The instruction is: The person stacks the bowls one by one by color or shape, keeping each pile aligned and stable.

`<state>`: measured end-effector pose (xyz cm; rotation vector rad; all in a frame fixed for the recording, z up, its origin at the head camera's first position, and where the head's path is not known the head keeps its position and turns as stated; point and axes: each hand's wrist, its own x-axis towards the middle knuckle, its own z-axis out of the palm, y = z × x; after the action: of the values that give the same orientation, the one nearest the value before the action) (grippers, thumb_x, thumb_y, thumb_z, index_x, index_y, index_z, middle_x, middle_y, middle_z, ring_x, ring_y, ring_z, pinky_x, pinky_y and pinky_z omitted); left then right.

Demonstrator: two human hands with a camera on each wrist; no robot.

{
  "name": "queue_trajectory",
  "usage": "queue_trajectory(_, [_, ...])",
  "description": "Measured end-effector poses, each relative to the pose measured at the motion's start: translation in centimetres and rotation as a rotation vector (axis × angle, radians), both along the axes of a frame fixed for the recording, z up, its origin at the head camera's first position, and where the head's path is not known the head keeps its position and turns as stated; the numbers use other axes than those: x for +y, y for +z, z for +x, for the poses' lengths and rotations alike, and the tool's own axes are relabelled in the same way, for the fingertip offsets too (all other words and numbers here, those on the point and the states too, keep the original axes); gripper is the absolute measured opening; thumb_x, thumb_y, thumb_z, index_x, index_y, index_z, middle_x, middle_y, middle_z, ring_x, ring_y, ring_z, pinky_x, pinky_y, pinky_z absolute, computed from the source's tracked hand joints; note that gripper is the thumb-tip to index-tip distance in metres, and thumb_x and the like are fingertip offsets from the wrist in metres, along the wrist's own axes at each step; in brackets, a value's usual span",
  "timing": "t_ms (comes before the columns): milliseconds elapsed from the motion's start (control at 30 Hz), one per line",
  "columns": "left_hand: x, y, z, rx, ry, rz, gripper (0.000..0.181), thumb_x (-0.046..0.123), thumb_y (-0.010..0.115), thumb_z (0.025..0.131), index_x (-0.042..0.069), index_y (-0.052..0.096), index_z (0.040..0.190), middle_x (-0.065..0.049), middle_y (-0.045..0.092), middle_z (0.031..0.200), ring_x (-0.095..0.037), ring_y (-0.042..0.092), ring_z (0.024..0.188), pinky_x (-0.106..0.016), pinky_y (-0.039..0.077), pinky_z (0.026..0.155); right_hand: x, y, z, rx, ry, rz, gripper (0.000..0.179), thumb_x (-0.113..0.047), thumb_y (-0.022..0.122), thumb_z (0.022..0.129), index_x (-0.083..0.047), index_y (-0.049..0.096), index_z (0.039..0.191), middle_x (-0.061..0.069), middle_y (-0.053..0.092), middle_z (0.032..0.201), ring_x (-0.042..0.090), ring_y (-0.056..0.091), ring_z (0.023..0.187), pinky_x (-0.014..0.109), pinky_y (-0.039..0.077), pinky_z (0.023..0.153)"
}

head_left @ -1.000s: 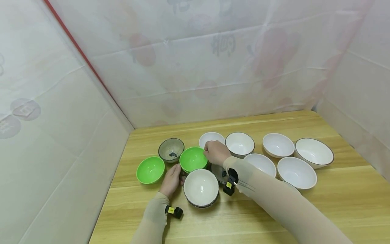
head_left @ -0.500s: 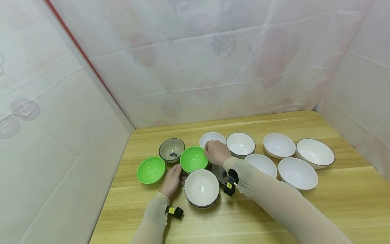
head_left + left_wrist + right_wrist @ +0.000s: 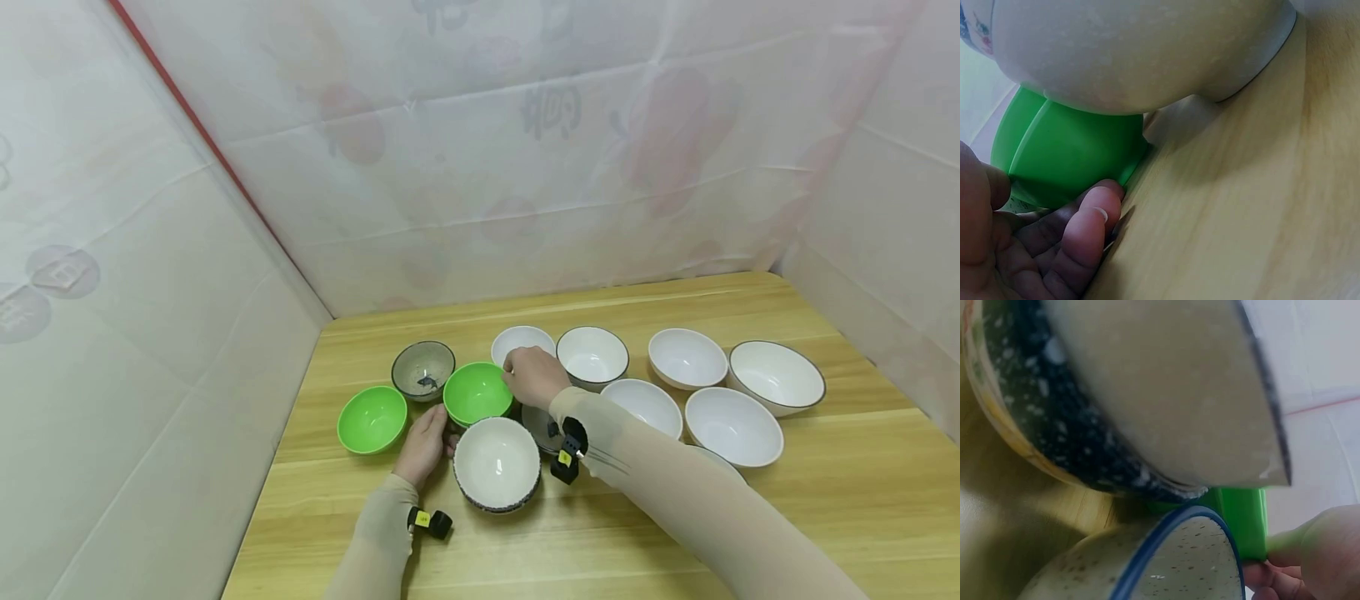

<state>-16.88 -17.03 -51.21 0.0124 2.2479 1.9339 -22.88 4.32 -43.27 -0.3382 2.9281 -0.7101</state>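
Two green bowls (image 3: pixel 477 393) stand nested in the middle of the row, their doubled rims showing in the left wrist view. My left hand (image 3: pixel 422 446) holds the lower green bowl (image 3: pixel 1079 156) from the left, thumb near its rim and curled fingers (image 3: pixel 1088 231) low against its side. From the other side, my right hand (image 3: pixel 534 377) pinches the green rim; its fingertips show beside the green wall (image 3: pixel 1247 525) in the right wrist view. A cream bowl (image 3: pixel 497 463) with a dark speckled outside stands just in front, overlapping the green bowls.
Another green bowl (image 3: pixel 372 420) and a grey fish-patterned bowl (image 3: pixel 423 370) stand at left. A second grey bowl (image 3: pixel 542 427) sits under my right wrist. Several white bowls (image 3: pixel 732 425) spread across the right of the wooden table (image 3: pixel 300 533). Fabric walls (image 3: pixel 480 250) enclose its back and sides.
Both hands stay at the green bowls. Half a second ago the upper green bowl's rim sat slightly higher; otherwise the bowls keep their places.
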Motion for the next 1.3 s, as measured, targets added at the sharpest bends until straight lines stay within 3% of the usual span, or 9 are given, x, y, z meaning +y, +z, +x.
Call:
queue_trajectory(233, [0.0, 0.1, 0.3, -0.012, -0.002, -0.009, 0.040, 0.032, 0.030, 0.106, 0.001, 0.055, 0.099, -0.013, 0.057, 0.077, -0.017, 0.054, 0.064, -0.026, 0.050, 0.057, 0.8, 0.1, 0.5, 0.005, 0.039, -0.019, 0.024, -0.026, 0.058, 0.096, -0.010, 0.070, 0.108, 0.002, 0.068, 0.092, 0.014, 0.059, 0.075, 0.033, 0.050, 0.066])
queue_trajectory(433, [-0.1, 0.2, 0.4, -0.024, -0.002, 0.003, 0.040, 0.032, 0.032, 0.106, 0.000, 0.055, 0.102, -0.015, 0.058, 0.080, -0.018, 0.055, 0.065, -0.027, 0.051, 0.058, 1.9, 0.8, 1.3, -0.009, 0.141, -0.058, 0.029, -0.022, 0.061, 0.094, -0.007, 0.065, 0.118, 0.002, 0.069, 0.095, 0.014, 0.064, 0.084, 0.034, 0.052, 0.074])
queue_trajectory(633, [0.2, 0.5, 0.3, -0.041, -0.007, 0.007, 0.041, 0.034, 0.033, 0.106, 0.000, 0.055, 0.107, -0.016, 0.059, 0.085, -0.019, 0.056, 0.069, -0.029, 0.052, 0.060, 3.1, 0.5, 1.8, -0.041, 0.258, -0.055, 0.051, -0.024, 0.067, 0.090, -0.003, 0.053, 0.134, 0.004, 0.069, 0.107, 0.015, 0.065, 0.097, 0.034, 0.052, 0.085])
queue_trajectory(833, [0.4, 1.4, 0.4, -0.037, -0.020, -0.021, 0.044, 0.036, 0.032, 0.106, -0.001, 0.055, 0.110, -0.018, 0.063, 0.090, -0.020, 0.061, 0.071, -0.034, 0.056, 0.065, 3.9, 0.1, 2.1, -0.016, 0.313, 0.014, 0.072, -0.036, 0.075, 0.083, -0.003, 0.047, 0.140, 0.007, 0.065, 0.120, 0.019, 0.060, 0.111, 0.042, 0.044, 0.100])
queue_trajectory(967, [-0.2, 2.5, 0.8, 0.012, -0.028, -0.123, 0.046, 0.037, 0.034, 0.105, -0.003, 0.053, 0.119, -0.019, 0.064, 0.093, -0.024, 0.065, 0.072, -0.036, 0.057, 0.065, 4.0, -0.5, 2.2, 0.023, 0.339, 0.047, 0.070, -0.040, 0.075, 0.082, -0.005, 0.050, 0.138, 0.004, 0.066, 0.118, 0.014, 0.061, 0.104, 0.043, 0.042, 0.100])
queue_trajectory(1100, [-1.5, 4.3, 1.5, 0.120, -0.047, -0.297, 0.050, 0.037, 0.038, 0.104, -0.003, 0.045, 0.134, -0.020, 0.066, 0.094, -0.026, 0.067, 0.068, -0.034, 0.057, 0.061, 3.7, -0.8, 2.1, 0.058, 0.363, 0.029, 0.049, -0.041, 0.075, 0.082, -0.012, 0.059, 0.119, -0.005, 0.066, 0.091, 0.009, 0.058, 0.079, 0.038, 0.048, 0.083])
queue_trajectory(1200, [-2.7, 5.9, 2.1, 0.229, -0.045, -0.441, 0.047, 0.035, 0.042, 0.103, -0.001, 0.049, 0.133, -0.017, 0.067, 0.091, -0.023, 0.065, 0.061, -0.031, 0.053, 0.060, 3.5, -0.8, 2.1, 0.076, 0.380, 0.023, 0.037, -0.041, 0.075, 0.081, -0.017, 0.059, 0.104, -0.009, 0.059, 0.076, 0.009, 0.052, 0.067, 0.034, 0.045, 0.070])
queue_trajectory(1300, [-4.2, 7.2, 2.4, 0.302, -0.015, -0.531, 0.044, 0.036, 0.046, 0.102, 0.002, 0.054, 0.130, -0.012, 0.066, 0.088, -0.020, 0.061, 0.061, -0.030, 0.050, 0.059, 3.4, -0.8, 2.2, 0.082, 0.373, 0.032, 0.036, -0.042, 0.075, 0.081, -0.018, 0.058, 0.101, -0.009, 0.058, 0.075, 0.009, 0.050, 0.066, 0.033, 0.043, 0.069])
